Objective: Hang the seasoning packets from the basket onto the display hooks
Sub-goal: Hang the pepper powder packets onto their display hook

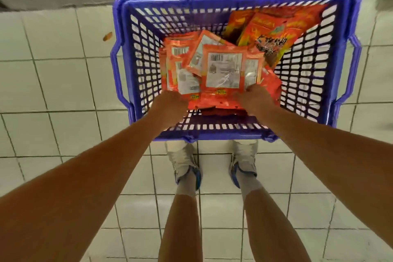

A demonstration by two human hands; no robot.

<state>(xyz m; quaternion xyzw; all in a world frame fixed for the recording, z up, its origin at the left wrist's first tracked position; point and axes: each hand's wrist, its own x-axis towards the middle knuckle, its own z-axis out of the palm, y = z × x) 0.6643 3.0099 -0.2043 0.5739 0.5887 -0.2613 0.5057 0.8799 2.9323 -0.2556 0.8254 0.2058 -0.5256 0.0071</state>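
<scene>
Both hands are going into the blue basket (344, 53): left hand (170, 102) and right hand (255, 97) are curling round the near edge of the orange packets (221, 70), gathering a bunch for hanging. Hooks aren't in view.

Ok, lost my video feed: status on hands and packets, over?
Both hands in basket: left hand and right hand on the orange packets. None hung yet. Hooks not in view.
</scene>
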